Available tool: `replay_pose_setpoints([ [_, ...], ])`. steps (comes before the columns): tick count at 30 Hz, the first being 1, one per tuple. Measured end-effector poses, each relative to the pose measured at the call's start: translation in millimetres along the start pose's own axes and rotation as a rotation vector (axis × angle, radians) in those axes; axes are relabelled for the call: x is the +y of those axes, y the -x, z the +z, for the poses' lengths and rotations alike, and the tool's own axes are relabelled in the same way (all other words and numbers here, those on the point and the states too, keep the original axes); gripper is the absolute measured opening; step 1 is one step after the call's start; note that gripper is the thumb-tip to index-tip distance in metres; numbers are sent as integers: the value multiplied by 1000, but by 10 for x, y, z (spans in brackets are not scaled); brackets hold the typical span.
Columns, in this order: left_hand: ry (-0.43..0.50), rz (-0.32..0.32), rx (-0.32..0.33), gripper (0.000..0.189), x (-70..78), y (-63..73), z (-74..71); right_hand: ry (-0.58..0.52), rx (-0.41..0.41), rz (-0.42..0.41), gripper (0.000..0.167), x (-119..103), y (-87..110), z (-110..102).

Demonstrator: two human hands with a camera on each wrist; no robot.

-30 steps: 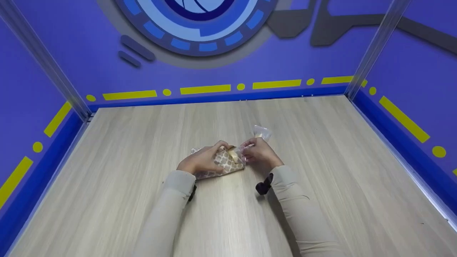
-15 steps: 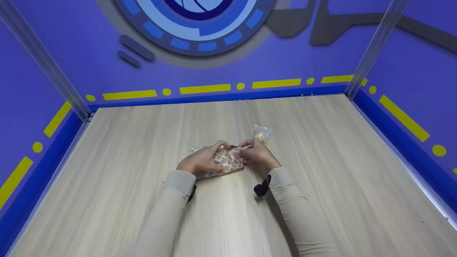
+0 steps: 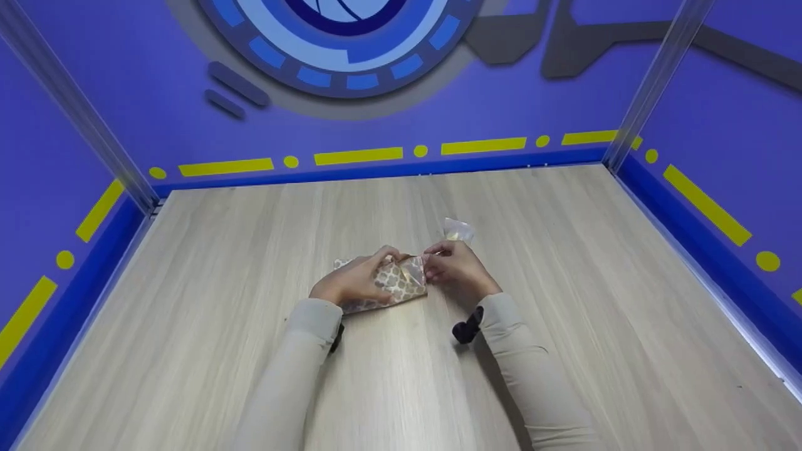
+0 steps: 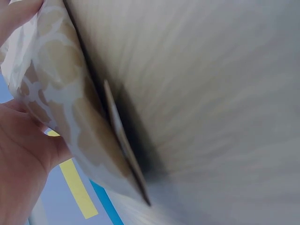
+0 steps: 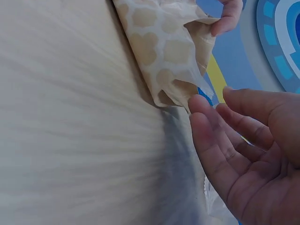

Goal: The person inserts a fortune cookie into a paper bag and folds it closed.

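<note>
A paper bag [image 3: 401,285] with beige blotches on white lies at the middle of the table, its mouth facing right. My left hand [image 3: 357,280] grips it from the left, thumb on the near side and fingers on the far side. In the left wrist view the patterned paper [image 4: 61,75] bulges between thumb and fingers. At the mouth, something shiny and yellowish shows inside. My right hand [image 3: 460,269] is at the torn-looking rim; in the right wrist view its thumb and fingers [image 5: 206,136] are parted, fingertips right at the bag's corner.
Just beyond my right hand lies a clear plastic packet [image 3: 458,229], partly hidden by it. The wood-grain table [image 3: 250,250] is bounded by blue walls at the back and sides.
My right hand pushed a clear packet with something yellowish leftward into the bag's mouth, then drew back slightly to the right. My left hand has kept its grip.
</note>
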State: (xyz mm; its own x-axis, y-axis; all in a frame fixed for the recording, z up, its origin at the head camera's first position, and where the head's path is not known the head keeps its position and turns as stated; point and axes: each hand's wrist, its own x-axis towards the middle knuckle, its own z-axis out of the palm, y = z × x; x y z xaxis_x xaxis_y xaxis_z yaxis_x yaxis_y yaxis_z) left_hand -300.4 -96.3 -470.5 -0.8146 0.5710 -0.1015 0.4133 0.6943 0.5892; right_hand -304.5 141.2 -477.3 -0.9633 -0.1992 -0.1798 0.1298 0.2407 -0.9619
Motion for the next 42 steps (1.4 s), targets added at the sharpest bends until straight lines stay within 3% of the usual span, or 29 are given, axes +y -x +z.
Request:
replay_pose_setpoints([
  [6, 8, 10, -1, 72, 1, -5, 1, 56, -10, -10, 28, -23, 39, -44],
  [13, 14, 28, 8, 70, -9, -12, 16, 24, -102, 8, 37, 7, 28, -47],
  [21, 12, 32, 17, 71, -19, -15, 14, 9, -142, -1, 47, 39, 7, -28],
  [42, 16, 44, 3, 75, -11, -15, -24, 15, -209, -27, 51, -26, -7, 177],
])
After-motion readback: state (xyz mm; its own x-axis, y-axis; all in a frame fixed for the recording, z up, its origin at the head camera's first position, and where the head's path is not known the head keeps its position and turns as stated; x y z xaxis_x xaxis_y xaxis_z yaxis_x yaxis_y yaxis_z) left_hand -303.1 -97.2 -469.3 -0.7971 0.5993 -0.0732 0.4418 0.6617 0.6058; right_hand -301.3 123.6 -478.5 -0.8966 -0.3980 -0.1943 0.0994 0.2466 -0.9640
